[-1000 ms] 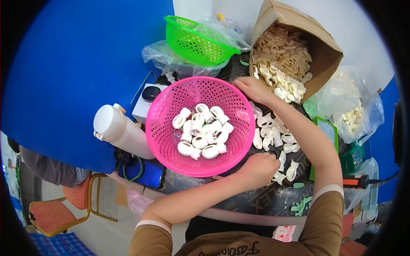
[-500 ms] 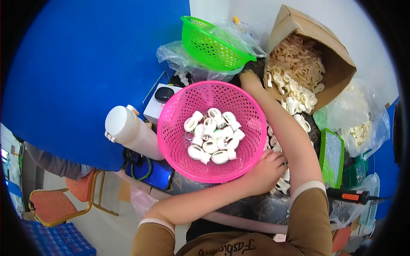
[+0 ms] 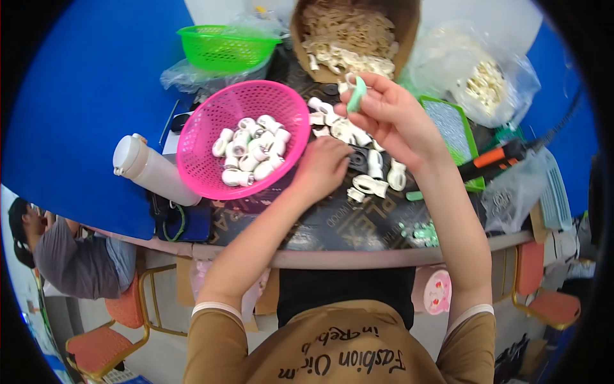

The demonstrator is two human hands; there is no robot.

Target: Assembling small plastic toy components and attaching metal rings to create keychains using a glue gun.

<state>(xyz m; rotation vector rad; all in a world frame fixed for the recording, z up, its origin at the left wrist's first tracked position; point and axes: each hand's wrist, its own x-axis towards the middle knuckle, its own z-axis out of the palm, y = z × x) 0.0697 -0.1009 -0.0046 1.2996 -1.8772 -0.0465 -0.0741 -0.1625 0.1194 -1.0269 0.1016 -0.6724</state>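
Observation:
My right hand [image 3: 400, 118] is raised above the table with a small curved mint-green plastic piece [image 3: 357, 96] pinched between thumb and fingers. A pale ring-like bit shows at its top, too small to make out. Beside the pink basket, my left hand [image 3: 322, 171] rests low with its fingers curled against a black block [image 3: 358, 159]; what they grip is hidden. Loose white elbow-shaped plastic parts [image 3: 369, 185] lie around the block. Several white hollow parts [image 3: 256, 150] sit inside the pink perforated basket [image 3: 192, 160] on my left.
A box [image 3: 409, 32] of beige and cream pieces stands at the back, with a green basket [image 3: 227, 54] to its left. On the right are a green-rimmed tray [image 3: 451, 131], a bag of parts [image 3: 486, 83] and a black-orange corded tool [image 3: 492, 160]. A white bottle [image 3: 153, 169] leans at left.
My right hand has come back from the far side by the green basket and now holds the mint-green piece. My left hand stays beside the pink basket. The whole view has shifted.

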